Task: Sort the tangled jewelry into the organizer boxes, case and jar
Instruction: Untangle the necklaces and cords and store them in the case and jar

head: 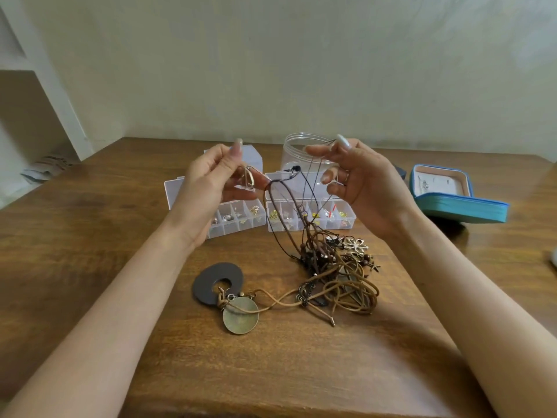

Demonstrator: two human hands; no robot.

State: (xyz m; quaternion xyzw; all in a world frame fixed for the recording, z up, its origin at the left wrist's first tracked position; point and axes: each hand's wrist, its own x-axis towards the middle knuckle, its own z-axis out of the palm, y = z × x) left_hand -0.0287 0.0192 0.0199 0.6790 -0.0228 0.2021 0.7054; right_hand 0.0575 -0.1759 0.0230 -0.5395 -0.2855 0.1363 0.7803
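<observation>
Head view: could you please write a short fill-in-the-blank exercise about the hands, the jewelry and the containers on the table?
The clear jar stands ____ the two organizer boxes.
The blue case lies ____, showing its pale lining.
The left hand pinches a gold hoop; the right hand holds dark cords that hang ____ to the tangled pile.
The dark ring pendant lies ____ of that pile.
Missing words: behind; open; down; left.

Brown cords point(337, 285), teal case point(461, 206), clear jar point(297, 152).
</observation>
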